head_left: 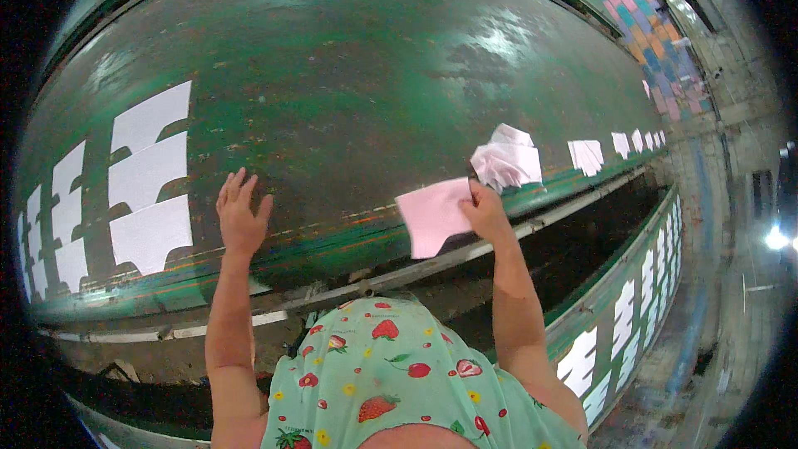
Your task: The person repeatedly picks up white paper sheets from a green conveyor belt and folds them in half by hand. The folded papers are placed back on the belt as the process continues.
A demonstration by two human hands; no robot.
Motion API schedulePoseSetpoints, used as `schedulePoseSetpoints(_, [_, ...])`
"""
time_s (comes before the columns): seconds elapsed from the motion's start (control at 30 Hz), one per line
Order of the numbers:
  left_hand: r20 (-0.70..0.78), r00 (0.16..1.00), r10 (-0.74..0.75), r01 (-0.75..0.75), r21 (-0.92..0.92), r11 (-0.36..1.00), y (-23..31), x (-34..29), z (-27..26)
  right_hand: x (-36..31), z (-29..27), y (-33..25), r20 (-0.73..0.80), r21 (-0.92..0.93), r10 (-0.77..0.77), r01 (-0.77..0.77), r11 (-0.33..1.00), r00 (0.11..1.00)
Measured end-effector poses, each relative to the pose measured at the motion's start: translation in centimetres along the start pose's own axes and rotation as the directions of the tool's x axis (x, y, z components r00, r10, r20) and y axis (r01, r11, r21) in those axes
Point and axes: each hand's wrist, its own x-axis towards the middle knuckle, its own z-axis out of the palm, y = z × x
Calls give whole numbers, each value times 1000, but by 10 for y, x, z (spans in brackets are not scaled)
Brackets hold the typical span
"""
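Note:
My right hand [485, 213] pinches one corner of a pale pink cut fabric piece [435, 216], which hangs over the near edge of the long green table [332, 133]. Just beyond that hand lies a crumpled pile of similar pale pieces [507, 156]. My left hand [242, 214] is over the table's near side with its fingers spread and nothing in them. Left of it, a column of flat white cut pieces [150, 170] with notched edges runs away from me, the nearest one [152, 233] close to the table edge.
More columns of white pieces [69, 208] lie further left. Small stacks [586, 156] sit along the near edge to the right. A metal rail [573, 209] follows the table's front. Behind on the right, another green table [603, 308] bears white pieces. Colourful stacked blocks [644, 29] stand at the far right.

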Motion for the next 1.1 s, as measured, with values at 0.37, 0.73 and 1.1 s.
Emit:
schedulePoseSetpoints(0.37, [186,963,194,-100,-423,901,136,-13,3,8,9,75,-404,-498,-75,-151,854,912])
schedulePoseSetpoints(0.73, [352,703,619,-515,-348,783,337,-21,111,59,-11,113,-314,-389,-20,-109,915,949])
schedulePoseSetpoints(1.1, [11,899,437,-391,-426,815,382,26,138,25,-44,104,-231,19,-474,491,871,850])
